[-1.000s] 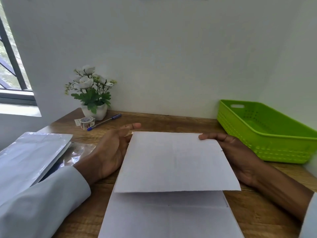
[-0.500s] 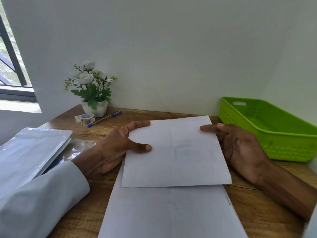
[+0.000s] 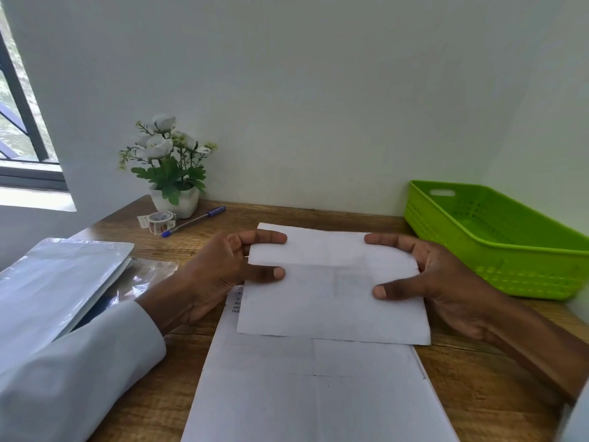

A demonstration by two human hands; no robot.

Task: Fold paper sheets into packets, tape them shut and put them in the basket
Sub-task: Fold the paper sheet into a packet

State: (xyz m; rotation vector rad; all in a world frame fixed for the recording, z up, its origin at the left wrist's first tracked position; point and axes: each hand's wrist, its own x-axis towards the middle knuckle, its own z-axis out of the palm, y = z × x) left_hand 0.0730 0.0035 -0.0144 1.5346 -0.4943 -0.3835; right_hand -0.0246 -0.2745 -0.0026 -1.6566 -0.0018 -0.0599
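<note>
Holding a folded sheet of paper [image 3: 331, 288] at the middle of the frame, both hands pinch its side edges. The left hand [image 3: 220, 275] has its thumb lying on top of the sheet near the left edge, its forefinger stretched along the far edge, and the other fingers tucked beneath. The right hand [image 3: 446, 282] mirrors it on the right edge, thumb on top and forefinger reaching over the far corner. The far part of the sheet is doubled over toward the person, and a faint crease runs across it.

Under the near edge of the sheet lies a stack of flat sheets [image 3: 312, 393], reaching down to the bottom of the frame; a few printed lines show at its left side, just beside the left wrist.

A green basket [image 3: 497, 250] stands at the right of the frame on the wooden table [image 3: 478, 387], near the right hand but apart from it; nothing can be seen in the part of it that shows.

At the upper left of the table stand a white flower pot [image 3: 175, 199], a roll of tape [image 3: 161, 221] and a blue pen [image 3: 194, 221], close together. A silvery pouch [image 3: 57, 282] lies at the left edge of the frame over a clear plastic wrapper [image 3: 146, 275].
</note>
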